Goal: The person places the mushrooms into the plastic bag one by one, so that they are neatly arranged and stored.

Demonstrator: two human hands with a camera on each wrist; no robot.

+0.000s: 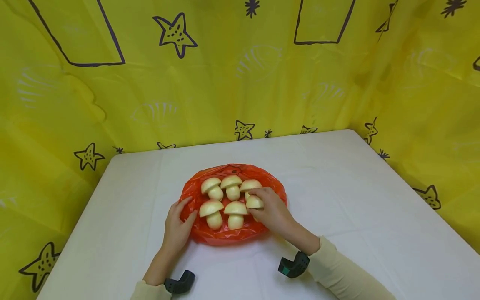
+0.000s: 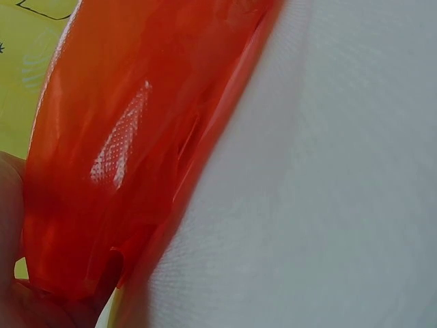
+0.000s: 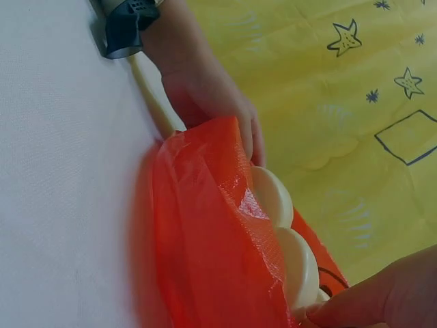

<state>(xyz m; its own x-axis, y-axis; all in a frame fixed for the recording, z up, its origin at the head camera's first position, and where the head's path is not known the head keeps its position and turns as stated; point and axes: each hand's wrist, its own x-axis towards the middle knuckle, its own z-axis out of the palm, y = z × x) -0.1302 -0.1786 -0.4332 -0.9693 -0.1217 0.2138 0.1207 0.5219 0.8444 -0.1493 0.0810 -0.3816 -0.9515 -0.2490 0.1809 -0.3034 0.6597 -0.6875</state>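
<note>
Several pale yellow mushroom-shaped pieces (image 1: 236, 208) with rounded caps and stubby stems lie in two rows on a red plastic bag (image 1: 221, 236), its sides standing up around them. My right hand (image 1: 275, 210) pinches the front right piece (image 1: 255, 202), hiding much of its stem. Behind it, another piece (image 1: 250, 184) is partly covered by my fingers. At the bag's left side, my left hand (image 1: 178, 227) reaches over the edge, thumb and fingers spread loosely against the red plastic. In the left wrist view the thumb shows darkly through the film.
The bag sits on a white-covered table (image 1: 337, 175). Yellow cloth (image 1: 210, 83) with drawn starfish and fish hangs behind and along both sides. Each wrist carries a dark camera band, one on the left (image 1: 181, 282) and one on the right (image 1: 294, 265).
</note>
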